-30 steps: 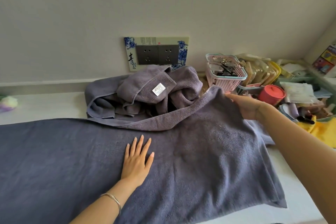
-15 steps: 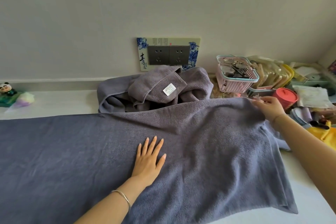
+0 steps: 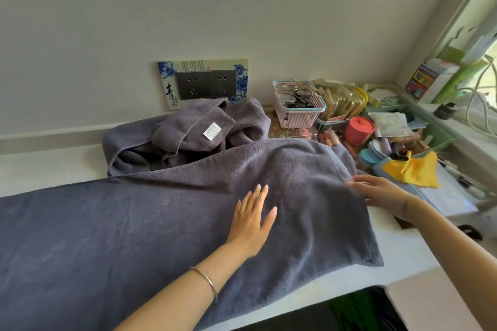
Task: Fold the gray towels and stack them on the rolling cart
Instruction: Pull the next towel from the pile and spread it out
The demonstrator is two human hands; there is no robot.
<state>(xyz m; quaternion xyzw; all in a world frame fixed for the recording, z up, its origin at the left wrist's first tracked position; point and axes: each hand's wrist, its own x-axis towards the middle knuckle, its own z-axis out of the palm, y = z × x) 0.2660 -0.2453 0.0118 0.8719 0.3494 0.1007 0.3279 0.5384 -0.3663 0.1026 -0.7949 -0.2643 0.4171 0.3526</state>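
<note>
The spread gray towel [image 3: 134, 223] lies flat on the white table [image 3: 403, 252], in front of the socket plate [image 3: 204, 83], on the person's side of it. It looks soft, thick and limp, and not heavy. Lifted at one point it will probably sag and wrinkle, so I think it is best taken at the two corners of its short edge, to the right of the socket plate.

The left hand [image 3: 252, 220] rests flat on the towel with straight fingers and holds nothing. The right hand [image 3: 382, 193] has its fingers stretched out, the tips at that short edge. It is blurred, but it does not seem to pinch.

A second gray towel [image 3: 188, 137] lies crumpled directly under the socket plate and touches the spread one. To the right of the socket plate are a pink basket [image 3: 298, 113], a red jar [image 3: 359, 130] and a yellow cloth [image 3: 414, 172], all near the towel's edge. A wide fold could sweep them. The rolling cart is not visible.
</note>
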